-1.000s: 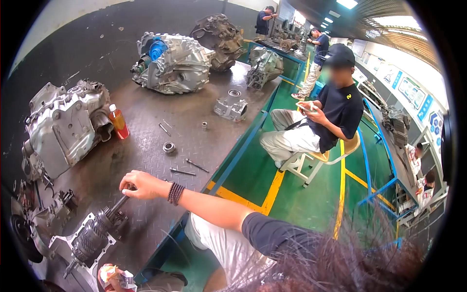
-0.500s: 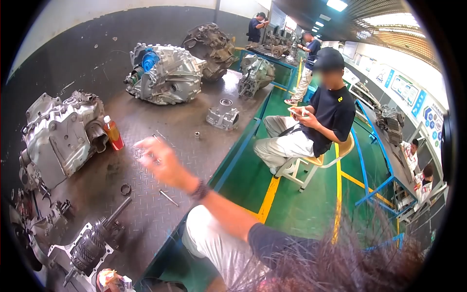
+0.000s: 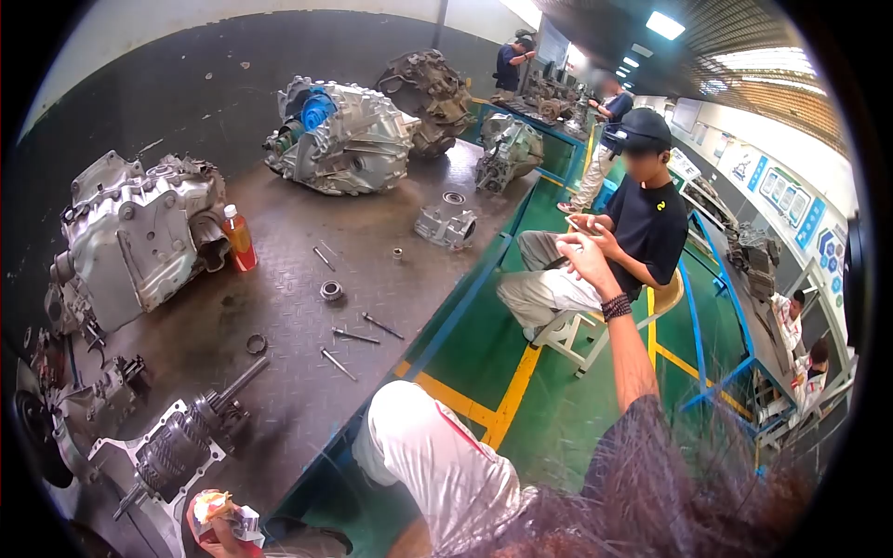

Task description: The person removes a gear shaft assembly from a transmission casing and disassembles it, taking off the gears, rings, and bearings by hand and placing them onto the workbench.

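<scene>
My right hand (image 3: 586, 260), with a beaded bracelet at the wrist, is raised off the table's right side, its fingers apart and nothing visible in them. It overlaps the view of a seated person's hands. At the bottom left, my left hand (image 3: 219, 539) is closed around wrapped food (image 3: 214, 507). Beside it lies a gear shaft assembly (image 3: 177, 451) in an open housing, its bare shaft (image 3: 240, 383) pointing up and right. A dark ring (image 3: 257, 344) lies near the shaft tip. Bolts (image 3: 355, 335) and a bearing (image 3: 331, 291) lie further right.
On the metal table (image 3: 298, 400) stand a large grey casing (image 3: 139, 242), a bottle (image 3: 239, 240), a silver gearbox (image 3: 349, 139) and a small housing (image 3: 446, 223). A person (image 3: 642, 205) sits beyond the blue table edge. Other people are further back.
My right hand has left the shaft, crossed over the table and risen to the right. The ring and a third bolt now show on the table. My left hand stays around the food.
</scene>
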The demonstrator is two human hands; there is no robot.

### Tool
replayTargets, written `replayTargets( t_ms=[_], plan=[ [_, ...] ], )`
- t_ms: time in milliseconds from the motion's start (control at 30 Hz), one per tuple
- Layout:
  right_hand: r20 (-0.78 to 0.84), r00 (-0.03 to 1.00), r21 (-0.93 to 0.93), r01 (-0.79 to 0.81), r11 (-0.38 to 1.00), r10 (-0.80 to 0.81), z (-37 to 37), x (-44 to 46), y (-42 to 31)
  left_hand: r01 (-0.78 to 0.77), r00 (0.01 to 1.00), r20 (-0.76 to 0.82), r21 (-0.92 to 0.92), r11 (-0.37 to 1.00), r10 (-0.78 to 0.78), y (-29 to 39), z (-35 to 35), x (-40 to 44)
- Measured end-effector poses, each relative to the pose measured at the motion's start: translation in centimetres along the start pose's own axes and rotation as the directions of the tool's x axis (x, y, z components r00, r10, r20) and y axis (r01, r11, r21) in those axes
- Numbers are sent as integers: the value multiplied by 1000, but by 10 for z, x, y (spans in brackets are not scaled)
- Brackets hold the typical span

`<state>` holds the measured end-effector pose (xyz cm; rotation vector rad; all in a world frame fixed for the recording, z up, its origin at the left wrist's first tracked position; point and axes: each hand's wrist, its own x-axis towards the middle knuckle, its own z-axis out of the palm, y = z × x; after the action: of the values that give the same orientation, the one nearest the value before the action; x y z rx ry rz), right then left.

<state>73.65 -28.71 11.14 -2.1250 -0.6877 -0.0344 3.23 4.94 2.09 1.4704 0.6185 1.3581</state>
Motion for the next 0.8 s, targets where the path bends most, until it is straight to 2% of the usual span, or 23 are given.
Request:
replayTargets(
  t_ms=[33, 67, 167, 233, 267, 333, 367, 400, 433, 467, 500, 533, 567, 600, 633, 667, 733, 800],
  plan=[
    [-104, 993, 1, 56, 998, -56, -3, -11, -6, 293, 934, -164, -162, 942, -318, 14, 12, -10],
    [-168, 982, -45, 82, 996, -89, -3, -20, -17, 294, 937, -138, -189, 937, -321, 15, 13, -9],
    [-240, 965, 107, 131, 986, -103, -7, -24, -5, 296, 940, -108, -214, 931, -324, 17, 8, -6],
    [-55, 998, 490, 59, 869, -37, -27, -65, -76, 327, 926, -138, -177, 928, -352, 13, 7, -7],
    [-182, 964, 416, 256, 873, -195, -28, -85, -108, 285, 940, -173, -75, 956, -294, 10, 6, -7],
    [-367, 790, 257, 593, 763, -491, -32, -126, -161, 281, 927, -222, -126, 951, -303, 11, 11, -11],
    [-405, 741, 274, 658, 702, -536, -37, -153, -189, 280, 917, -252, -145, 949, -309, 13, 12, -14],
    [-441, 686, 286, 718, 634, -578, -41, -179, -216, 206, 943, -251, -71, 976, -217, 11, 13, -13],
    [-456, 702, 369, 709, 601, -548, -44, -213, -231, 15, 998, -63, 1, 1000, -15, -7, -2, -5],
    [-522, 578, 334, 815, 473, -627, -48, -230, -225, -178, 976, 138, 40, 983, 171, -33, -33, 5],
    [-575, 436, 288, 900, 327, -692, -53, -247, -219, 13, 1000, 16, 41, 999, -13, -22, -25, -6],
    [-612, 286, 233, 956, 177, -737, -57, -264, -213, 198, 975, -106, -3, 980, -197, -10, -16, -18],
    [-619, 46, 268, 951, -155, -784, -31, -244, -240, 245, 943, -188, -167, 955, -275, 1, -4, -21],
    [-588, -196, 334, 825, -456, -785, -5, -223, -268, 199, 961, -173, -108, 974, -215, 0, -9, -25],
    [-579, -280, 301, 800, -520, -766, 8, -218, -276, 136, 978, -150, -57, 989, -143, -7, -15, -24],
    [-582, -249, 242, 856, -457, -775, 12, -226, -273, 146, 979, -159, 102, 984, -129, -11, -21, -23],
    [-603, -191, 146, 928, -342, -775, 21, -245, -264, 94, 982, -168, 7, 996, -92, -9, -8, -13],
    [-613, -173, 114, 946, -304, -771, 24, -249, -257, 12, 993, -117, -13, 1000, -13, -6, -2, -7]
  ],
)
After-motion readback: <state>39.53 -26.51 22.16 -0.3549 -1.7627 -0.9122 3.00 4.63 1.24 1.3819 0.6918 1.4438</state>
